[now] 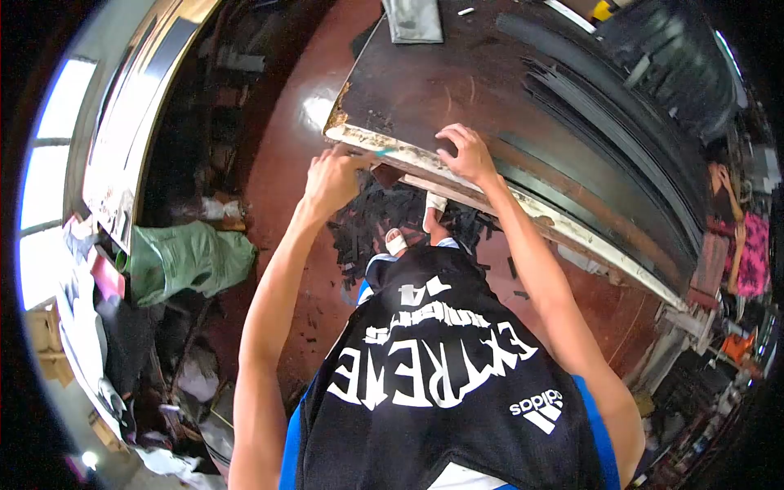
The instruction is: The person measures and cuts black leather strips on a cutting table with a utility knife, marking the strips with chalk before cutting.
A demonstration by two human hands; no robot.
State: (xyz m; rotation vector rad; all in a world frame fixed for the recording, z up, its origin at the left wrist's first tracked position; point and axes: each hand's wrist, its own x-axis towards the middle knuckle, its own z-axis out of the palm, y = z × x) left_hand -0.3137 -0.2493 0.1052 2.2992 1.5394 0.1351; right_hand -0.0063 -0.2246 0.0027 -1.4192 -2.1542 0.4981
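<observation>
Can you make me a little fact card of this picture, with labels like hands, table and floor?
Left hand: at the front edge of the table, a small teal thing by its fingertips, too small to name
Right hand: fingers curved, near the same edge
Table: dark top, worn pale edge
On the table: long black strips, a grey folded thing
Floor: reddish, black scraps scattered around the feet
Shirt: black, white letters

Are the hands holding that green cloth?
No: the left hand and right hand are by the pale edge of the table, apart from the green cloth.
</observation>
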